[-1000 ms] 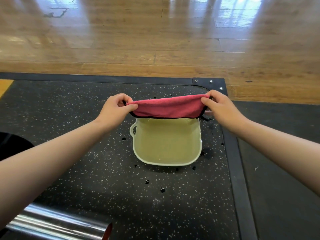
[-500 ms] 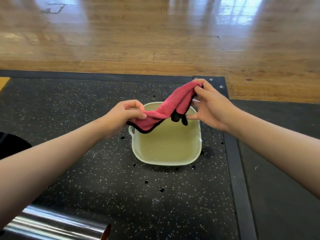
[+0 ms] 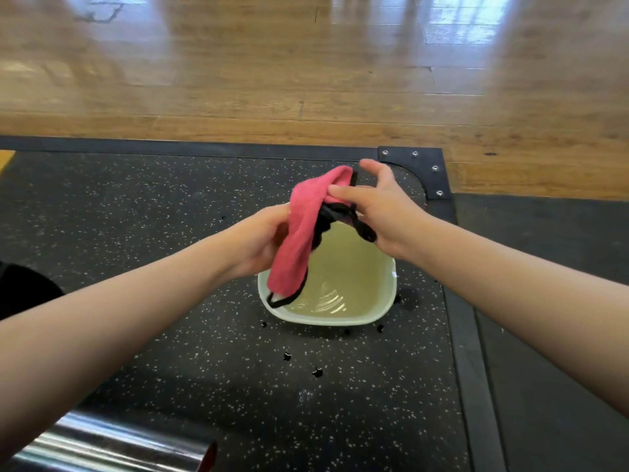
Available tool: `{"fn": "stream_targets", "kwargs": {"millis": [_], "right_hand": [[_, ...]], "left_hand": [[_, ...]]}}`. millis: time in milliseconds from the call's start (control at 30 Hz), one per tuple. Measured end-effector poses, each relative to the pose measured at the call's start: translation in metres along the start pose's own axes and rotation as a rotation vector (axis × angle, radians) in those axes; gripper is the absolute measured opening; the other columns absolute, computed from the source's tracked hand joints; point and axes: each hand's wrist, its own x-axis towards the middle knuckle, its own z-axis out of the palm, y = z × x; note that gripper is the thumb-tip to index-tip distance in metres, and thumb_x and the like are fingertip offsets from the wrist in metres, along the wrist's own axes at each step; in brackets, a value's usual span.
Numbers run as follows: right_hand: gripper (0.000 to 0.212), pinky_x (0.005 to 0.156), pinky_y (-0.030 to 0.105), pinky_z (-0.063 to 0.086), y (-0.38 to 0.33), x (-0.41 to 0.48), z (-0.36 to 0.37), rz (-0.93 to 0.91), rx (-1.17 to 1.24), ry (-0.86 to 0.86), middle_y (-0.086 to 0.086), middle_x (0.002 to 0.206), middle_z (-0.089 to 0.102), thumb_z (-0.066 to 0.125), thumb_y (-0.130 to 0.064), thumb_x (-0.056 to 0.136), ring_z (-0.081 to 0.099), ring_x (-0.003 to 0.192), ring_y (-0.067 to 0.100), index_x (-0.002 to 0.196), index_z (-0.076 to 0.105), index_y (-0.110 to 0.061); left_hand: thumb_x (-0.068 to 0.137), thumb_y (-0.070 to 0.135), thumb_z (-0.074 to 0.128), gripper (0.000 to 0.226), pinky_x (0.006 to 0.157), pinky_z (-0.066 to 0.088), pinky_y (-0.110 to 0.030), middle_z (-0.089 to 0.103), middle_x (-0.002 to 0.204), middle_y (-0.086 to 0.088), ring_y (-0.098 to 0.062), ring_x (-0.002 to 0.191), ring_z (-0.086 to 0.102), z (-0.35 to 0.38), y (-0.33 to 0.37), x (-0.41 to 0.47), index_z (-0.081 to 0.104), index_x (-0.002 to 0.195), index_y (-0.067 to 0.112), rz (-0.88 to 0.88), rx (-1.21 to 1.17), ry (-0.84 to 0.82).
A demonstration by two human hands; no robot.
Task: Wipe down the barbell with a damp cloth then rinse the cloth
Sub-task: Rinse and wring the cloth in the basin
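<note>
Rinsing looks under way, the wiping I judge done; wringing remains; my left hand (image 3: 262, 240) grips the pink cloth (image 3: 299, 240) just above the basin (image 3: 384, 311), fingers clamped on its middle; my right hand (image 3: 384, 212) pinches its upper end; cloth soft, nappy, black-edged, hanging limp; basin pale plastic, rounded-square, holding cloudy water; shiny steel barbell (image 3: 112, 444) nearer me.

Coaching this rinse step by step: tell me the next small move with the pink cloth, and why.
Probably wring the pink cloth by twisting it between the hands, centred over the water. The left hand and right hand both grip it bunched above the basin, but its hanging end sits over the near-left rim, and dark drops dot the mat.
</note>
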Motion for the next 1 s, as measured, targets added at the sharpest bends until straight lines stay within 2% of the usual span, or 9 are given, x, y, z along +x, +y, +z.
{"fn": "stream_targets", "kwargs": {"millis": [100, 200, 300, 400, 500, 667, 767, 900, 1000], "right_hand": [[0.061, 0.094, 0.043, 0.051, 0.005, -0.008, -0.005, -0.065, -0.345, 0.198, 0.003, 0.110, 0.053, 0.080, -0.032, 0.076, 0.056, 0.098, 0.015, 0.120, 0.041, -0.017], [0.021, 0.076, 0.035, 0.057, 0.009, -0.019, 0.000, -0.077, -0.309, 0.003, 0.002, 0.076, 0.056, 0.071, -0.028, 0.086, 0.057, 0.072, 0.015, 0.087, 0.060, -0.010], [0.017, 0.076, 0.029, 0.059, 0.015, -0.022, 0.008, -0.024, -0.163, -0.116, 0.011, 0.088, 0.067, 0.056, -0.018, 0.097, 0.065, 0.081, 0.018, 0.098, 0.066, -0.004], [0.023, 0.081, 0.033, 0.059, 0.017, -0.020, 0.009, -0.013, -0.027, -0.133, 0.011, 0.102, 0.071, 0.042, -0.006, 0.101, 0.069, 0.090, 0.020, 0.110, 0.062, -0.012], [0.029, 0.066, 0.024, 0.057, 0.014, -0.017, 0.005, -0.084, -0.004, -0.092, 0.003, 0.079, 0.071, 0.043, 0.004, 0.097, 0.067, 0.067, 0.011, 0.103, 0.062, -0.017], [0.021, 0.039, 0.018, 0.034, 0.016, -0.008, 0.000, -0.053, -0.113, -0.037, -0.009, 0.049, 0.051, 0.059, -0.013, 0.095, 0.039, 0.041, 0.005, 0.115, 0.059, -0.015], [0.018, 0.045, 0.020, 0.039, 0.016, -0.004, 0.001, -0.033, -0.299, -0.053, -0.010, 0.061, 0.060, 0.064, -0.013, 0.090, 0.047, 0.051, 0.008, 0.107, 0.062, -0.018], [0.014, 0.080, 0.031, 0.053, 0.019, 0.003, 0.000, -0.055, -0.395, -0.090, 0.004, 0.093, 0.068, 0.059, -0.003, 0.091, 0.062, 0.088, 0.018, 0.095, 0.065, -0.015], [0.013, 0.077, 0.035, 0.051, 0.017, 0.004, -0.003, -0.059, -0.332, -0.112, 0.009, 0.097, 0.064, 0.051, -0.003, 0.095, 0.060, 0.089, 0.020, 0.101, 0.061, -0.009]], "left_hand": [[0.089, 0.023, 0.052, 0.028, 0.083, 0.048, -0.028, 0.066, 0.098, -0.008, -0.016, 0.086, 0.060, -0.003, 0.004, 0.003, 0.061, 0.109, 0.005, 0.087, 0.032, 0.066], [0.097, 0.025, 0.049, 0.027, 0.083, 0.042, -0.034, 0.057, 0.099, -0.012, -0.019, 0.086, 0.054, -0.004, 0.005, 0.006, 0.050, 0.119, 0.010, 0.106, 0.043, 0.090], [0.097, 0.030, 0.050, 0.032, 0.094, 0.042, -0.040, 0.059, 0.108, -0.015, -0.026, 0.099, 0.054, -0.002, 0.002, 0.009, 0.055, 0.117, 0.006, 0.082, 0.042, 0.109], [0.100, 0.032, 0.043, 0.025, 0.085, 0.047, -0.035, 0.062, 0.098, 0.000, -0.016, 0.099, 0.054, -0.002, 0.008, 0.008, 0.063, 0.104, 0.018, 0.114, 0.068, 0.177], [0.099, 0.026, 0.046, 0.019, 0.087, 0.044, -0.036, 0.064, 0.088, 0.006, -0.010, 0.089, 0.056, -0.004, 0.008, 0.007, 0.064, 0.095, 0.021, 0.174, 0.184, 0.215], [0.085, 0.008, 0.066, 0.014, 0.078, 0.044, -0.026, 0.070, 0.074, 0.007, -0.006, 0.073, 0.061, -0.002, -0.001, 0.003, 0.055, 0.083, 0.016, 0.220, 0.284, 0.204], [0.078, 0.001, 0.072, 0.025, 0.084, 0.048, -0.035, 0.070, 0.080, -0.009, -0.019, 0.077, 0.063, -0.006, -0.002, 0.001, 0.049, 0.078, 0.013, 0.248, 0.322, 0.218], [0.074, 0.000, 0.075, 0.034, 0.074, 0.046, -0.028, 0.062, 0.069, -0.004, -0.017, 0.068, 0.057, -0.005, -0.009, 0.003, 0.046, 0.068, 0.016, 0.261, 0.390, 0.239], [0.073, 0.003, 0.076, 0.036, 0.074, 0.047, -0.026, 0.055, 0.061, 0.001, -0.013, 0.064, 0.056, -0.008, -0.008, 0.005, 0.043, 0.063, 0.016, 0.260, 0.267, 0.228]]}}
